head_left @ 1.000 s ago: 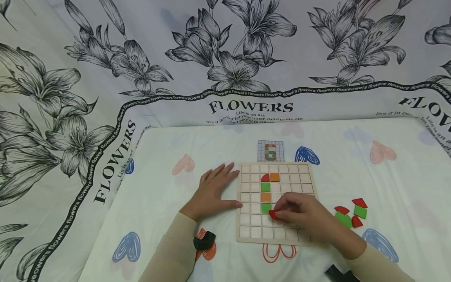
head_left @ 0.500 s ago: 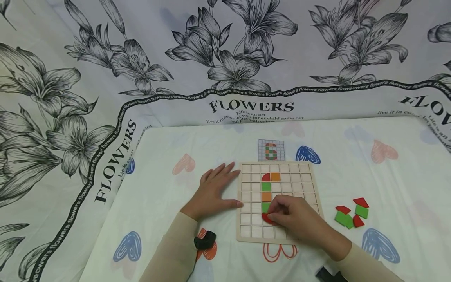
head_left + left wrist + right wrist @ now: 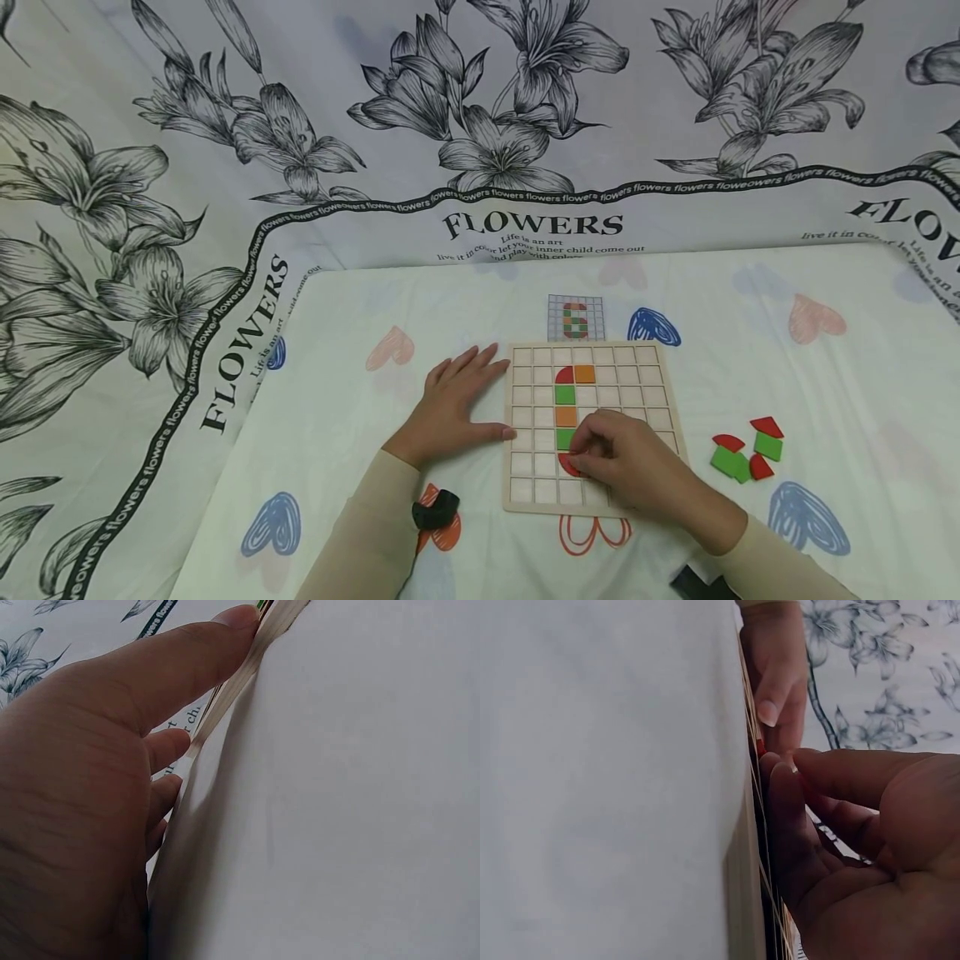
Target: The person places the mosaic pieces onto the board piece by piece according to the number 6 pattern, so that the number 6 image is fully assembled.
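A wooden grid board [image 3: 534, 492] lies flat on the cloth, bearing a column of a red rounded tile [image 3: 565, 375], a green tile [image 3: 565, 395], an orange tile [image 3: 566, 416] and another green tile. An orange square tile [image 3: 584, 374] sits beside the top red one. My right hand [image 3: 637, 462] pinches a red quarter-circle tile [image 3: 567, 464] at the cell just below the lower green tile; its fingers partly cover that tile. My left hand [image 3: 453, 412], fingers spread, touches the board's left edge with thumb and fingertips. In the left wrist view the thumb [image 3: 202, 664] rests against the board's rim.
Loose red and green tiles [image 3: 767, 447] lie in a small group right of the board. A small pattern card [image 3: 575, 317] showing a coloured figure on a grid lies behind the board. Dark bands [image 3: 435, 511] are near both wrists. The cloth [image 3: 322, 467] has printed hearts.
My right hand has moved slightly left, bringing the red quarter-circle tile into the cell under the lower green tile. It has barely moved in the last half second. The left hand stays put.
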`<state>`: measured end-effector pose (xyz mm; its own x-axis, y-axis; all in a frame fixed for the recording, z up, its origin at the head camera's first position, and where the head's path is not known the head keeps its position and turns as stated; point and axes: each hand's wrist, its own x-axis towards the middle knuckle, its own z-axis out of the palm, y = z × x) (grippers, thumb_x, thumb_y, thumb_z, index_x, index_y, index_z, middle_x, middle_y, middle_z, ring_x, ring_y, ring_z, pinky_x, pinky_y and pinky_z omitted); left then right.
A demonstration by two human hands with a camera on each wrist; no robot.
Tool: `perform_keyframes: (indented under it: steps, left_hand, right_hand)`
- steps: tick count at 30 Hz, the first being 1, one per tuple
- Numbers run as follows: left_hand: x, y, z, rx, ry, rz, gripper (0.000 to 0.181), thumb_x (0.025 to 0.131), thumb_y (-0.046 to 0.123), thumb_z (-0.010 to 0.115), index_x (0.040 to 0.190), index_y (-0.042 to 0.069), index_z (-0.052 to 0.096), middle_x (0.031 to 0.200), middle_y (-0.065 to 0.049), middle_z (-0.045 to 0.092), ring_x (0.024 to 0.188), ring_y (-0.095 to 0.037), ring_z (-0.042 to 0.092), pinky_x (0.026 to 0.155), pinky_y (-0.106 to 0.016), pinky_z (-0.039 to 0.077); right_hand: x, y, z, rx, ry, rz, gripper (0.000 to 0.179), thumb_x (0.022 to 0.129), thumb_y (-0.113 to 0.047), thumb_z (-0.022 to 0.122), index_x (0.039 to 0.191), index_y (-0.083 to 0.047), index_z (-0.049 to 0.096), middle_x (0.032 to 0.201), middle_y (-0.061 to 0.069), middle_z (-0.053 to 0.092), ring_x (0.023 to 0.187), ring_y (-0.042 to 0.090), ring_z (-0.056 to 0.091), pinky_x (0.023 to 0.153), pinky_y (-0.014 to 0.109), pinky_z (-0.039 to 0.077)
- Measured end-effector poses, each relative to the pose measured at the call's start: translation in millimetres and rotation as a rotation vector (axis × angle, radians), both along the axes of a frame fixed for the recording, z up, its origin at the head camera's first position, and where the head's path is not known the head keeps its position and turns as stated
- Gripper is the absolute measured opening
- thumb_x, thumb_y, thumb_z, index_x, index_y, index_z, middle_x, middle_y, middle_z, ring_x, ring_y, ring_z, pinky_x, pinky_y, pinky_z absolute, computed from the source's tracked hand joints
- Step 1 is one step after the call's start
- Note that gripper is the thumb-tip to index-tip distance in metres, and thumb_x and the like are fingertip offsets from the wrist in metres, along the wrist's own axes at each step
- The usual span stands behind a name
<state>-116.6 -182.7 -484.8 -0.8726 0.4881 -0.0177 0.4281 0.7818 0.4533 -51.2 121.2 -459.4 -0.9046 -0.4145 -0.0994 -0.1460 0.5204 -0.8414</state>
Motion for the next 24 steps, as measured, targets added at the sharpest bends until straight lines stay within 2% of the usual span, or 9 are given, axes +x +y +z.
perform_keyframes:
  steps: [8, 17, 24]
  left_hand:
    - [0.0, 0.3, 0.2, 0.011, 0.008, -0.002, 0.099, 0.087, 0.074, 0.076, 0.170, 0.031, 0.043, 0.179, 0.011, 0.021, 0.165, -0.016, 0.010, 0.127, -0.057, 0.008]
    - [-0.6, 0.9, 2.0, 0.006, -0.010, -0.001, 0.098, 0.088, 0.075, 0.074, 0.170, 0.031, 0.042, 0.179, 0.011, 0.021, 0.164, -0.014, 0.008, 0.128, -0.055, 0.006]
    - [-0.7, -0.7, 1.1, -0.006, -0.009, -0.004, 0.098, 0.089, 0.077, 0.072, 0.170, 0.032, 0.041, 0.179, 0.012, 0.020, 0.164, -0.014, 0.008, 0.128, -0.055, 0.006]
  right_hand:
    - [0.8, 3.0, 1.4, -0.053, 0.020, -0.002, 0.010, 0.100, -0.014, 0.080, 0.097, -0.021, 0.075, 0.089, -0.008, 0.063, 0.081, 0.013, 0.060, 0.071, 0.028, 0.052]
    - [1.5, 3.0, 5.9, -0.064, -0.045, 0.010, 0.010, 0.106, -0.016, 0.073, 0.097, -0.019, 0.075, 0.077, -0.008, 0.063, 0.072, 0.013, 0.060, 0.065, 0.028, 0.050]
    - [-0.5, 4.5, 3.8, -0.099, -0.059, 0.040, 0.010, 0.108, -0.022, 0.072, 0.099, -0.020, 0.075, 0.081, -0.006, 0.066, 0.074, 0.013, 0.061, 0.067, 0.027, 0.051]
